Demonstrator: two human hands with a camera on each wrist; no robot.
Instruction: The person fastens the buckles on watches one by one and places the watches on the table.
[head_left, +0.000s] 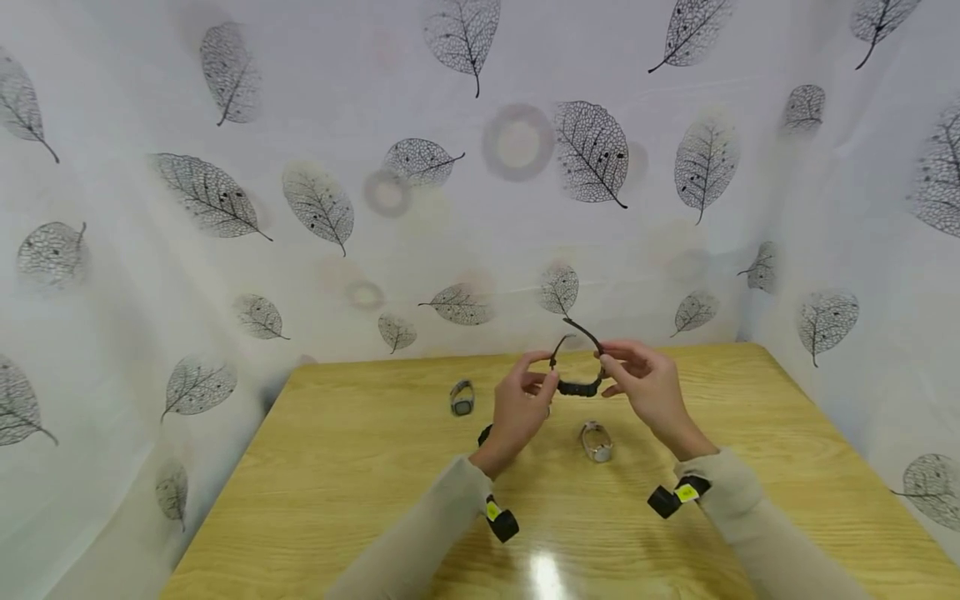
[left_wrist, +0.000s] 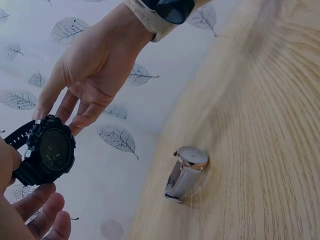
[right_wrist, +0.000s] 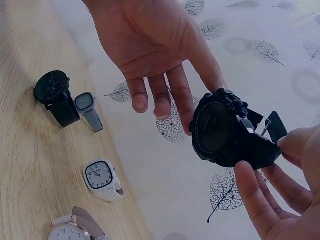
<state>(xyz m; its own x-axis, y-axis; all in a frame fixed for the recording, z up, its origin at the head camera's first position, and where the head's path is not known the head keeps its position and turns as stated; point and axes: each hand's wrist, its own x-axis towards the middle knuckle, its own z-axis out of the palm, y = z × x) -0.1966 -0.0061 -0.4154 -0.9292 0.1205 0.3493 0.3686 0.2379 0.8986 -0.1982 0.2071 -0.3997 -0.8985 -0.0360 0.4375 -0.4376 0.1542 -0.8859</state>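
Observation:
Both hands hold a chunky black wristwatch point(head_left: 577, 389) up above the table, its strap undone and the free ends curving upward. My left hand point(head_left: 522, 410) grips one side of it between thumb and fingers, next to the case. On the other side my right hand point(head_left: 651, 385) pinches the strap. The round dark dial point(right_wrist: 214, 127) shows in the right wrist view, with the left hand point(right_wrist: 150, 50) beyond it and the right hand point(right_wrist: 280, 195) at the lower right. In the left wrist view the buckle end is partly hidden by fingers.
On the wooden table point(head_left: 360, 483) lie a watch with a pale strap and rose-gold case point(head_left: 598, 443), a small grey watch point(head_left: 462, 400), a white square watch point(right_wrist: 100, 175) and a black round watch point(right_wrist: 54, 90). A leaf-patterned curtain point(head_left: 450, 233) stands behind the table.

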